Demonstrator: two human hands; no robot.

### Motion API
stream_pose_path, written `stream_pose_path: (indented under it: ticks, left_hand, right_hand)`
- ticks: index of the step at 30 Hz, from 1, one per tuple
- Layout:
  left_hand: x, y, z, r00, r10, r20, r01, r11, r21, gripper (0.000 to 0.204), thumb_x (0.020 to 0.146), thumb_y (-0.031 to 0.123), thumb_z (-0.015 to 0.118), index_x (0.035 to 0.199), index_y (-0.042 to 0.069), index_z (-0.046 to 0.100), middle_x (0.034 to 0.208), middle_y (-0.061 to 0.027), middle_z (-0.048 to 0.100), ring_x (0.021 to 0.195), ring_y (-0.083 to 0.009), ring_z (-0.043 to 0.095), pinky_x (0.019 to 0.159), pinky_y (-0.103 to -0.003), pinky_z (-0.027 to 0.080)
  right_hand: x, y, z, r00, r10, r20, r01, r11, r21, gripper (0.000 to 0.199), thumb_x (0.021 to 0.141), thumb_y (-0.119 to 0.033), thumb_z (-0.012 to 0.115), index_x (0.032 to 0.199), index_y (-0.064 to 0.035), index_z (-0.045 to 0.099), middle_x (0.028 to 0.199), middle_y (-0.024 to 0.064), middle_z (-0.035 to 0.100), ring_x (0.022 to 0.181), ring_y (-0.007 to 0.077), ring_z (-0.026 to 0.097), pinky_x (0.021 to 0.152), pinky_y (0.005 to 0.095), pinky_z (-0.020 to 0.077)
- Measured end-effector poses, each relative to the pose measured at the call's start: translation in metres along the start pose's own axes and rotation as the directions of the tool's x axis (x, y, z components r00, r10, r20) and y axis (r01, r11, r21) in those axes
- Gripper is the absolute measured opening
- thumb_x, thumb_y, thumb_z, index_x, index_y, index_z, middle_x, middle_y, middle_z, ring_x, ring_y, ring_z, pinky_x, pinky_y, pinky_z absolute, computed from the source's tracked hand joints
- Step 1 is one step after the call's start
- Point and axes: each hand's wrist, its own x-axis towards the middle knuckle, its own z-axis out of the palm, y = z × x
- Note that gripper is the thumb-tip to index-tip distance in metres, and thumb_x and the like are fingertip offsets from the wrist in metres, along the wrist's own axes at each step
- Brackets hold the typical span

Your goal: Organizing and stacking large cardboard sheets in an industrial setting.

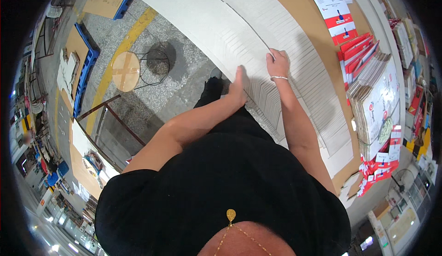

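Overlapping white cardboard sheets [306,74] spread in a long fanned row over the work surface ahead of me. My right hand [279,64] is closed at the edge of one white cardboard sheet [209,14], its fingers curled over the end of a long dark edge line. A thin bracelet circles that wrist. To its left, my left hand [237,86] is beside the near border of the sheets, smeared by motion. Its fingers point away from me, and whether they touch a sheet cannot be made out.
Red-and-white printed cartons [334,14] and a tied bundle of flat cardboard [375,102] lie on the brown board [299,0] at right. On the floor at left stand a round-topped stool [125,71], a blue pallet [86,79] and a rusty metal frame [124,125].
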Motion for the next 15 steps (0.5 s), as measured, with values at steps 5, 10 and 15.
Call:
stream_pose_path:
  ticks: [5,10,15]
  left_hand:
    - [0.003,0.003,-0.003,1.0,0.017,0.006,-0.017,0.997,-0.073,0.09,0.076,0.054,0.06,0.136,0.002,0.019,0.136,-0.0161,0.03,0.121,-0.0342,0.036,0.096,-0.053,0.032]
    - [-0.001,0.041,0.006,0.821,0.521,-0.232,-0.405,0.819,0.408,0.084,0.069,0.027,0.076,0.13,-0.001,0.026,0.127,-0.0166,0.04,0.114,-0.0275,0.044,0.094,-0.04,0.039]
    - [0.005,0.047,0.008,0.735,0.657,-0.165,-0.532,0.711,0.46,0.077,0.065,0.018,0.078,0.124,-0.003,0.033,0.119,-0.0151,0.048,0.109,-0.0257,0.048,0.091,-0.036,0.04]
  right_hand:
    - [0.003,0.006,-0.01,0.996,-0.092,0.02,0.093,0.995,-0.022,0.03,0.073,-0.024,0.064,0.096,-0.0048,0.063,0.086,0.0136,0.06,0.08,0.0281,0.056,0.074,0.0356,0.045]
    - [0.001,0.022,-0.044,0.927,0.081,0.367,-0.035,0.991,-0.131,0.033,0.07,-0.026,0.067,0.095,-0.0047,0.063,0.093,0.013,0.061,0.092,0.029,0.056,0.081,0.0384,0.0445]
    - [-0.011,0.018,-0.052,0.945,0.122,0.302,-0.121,0.992,-0.021,0.033,0.066,-0.021,0.072,0.091,-0.0024,0.061,0.089,0.0124,0.063,0.083,0.0245,0.06,0.074,0.0346,0.0474]
